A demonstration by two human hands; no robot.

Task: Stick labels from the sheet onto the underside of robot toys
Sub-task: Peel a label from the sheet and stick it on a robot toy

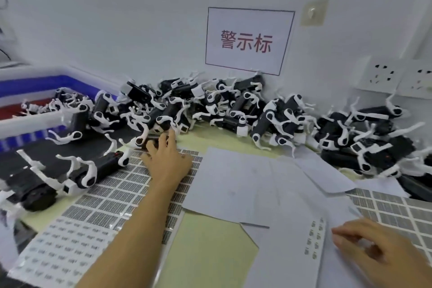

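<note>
A heap of black-and-white robot dog toys (233, 105) lies along the wall. My left hand (167, 159) reaches forward over a label sheet (121, 194) and its fingers close around one toy (149, 140) at the heap's near edge. My right hand (383, 252) rests at the lower right on a mostly peeled sheet (292, 262) that still carries several small labels (314, 241); its fingers are curled and I cannot tell whether they pinch a label. Two more toys (77, 177) lie on the left, partly on the label sheet.
Blank white backing sheets (245, 184) overlap in the middle of the yellow-green table (210, 252). Another label sheet (392, 208) lies at the right. A blue and red bin (28, 100) with toys stands at the left. A sign (247, 40) and wall sockets (397, 75) are behind.
</note>
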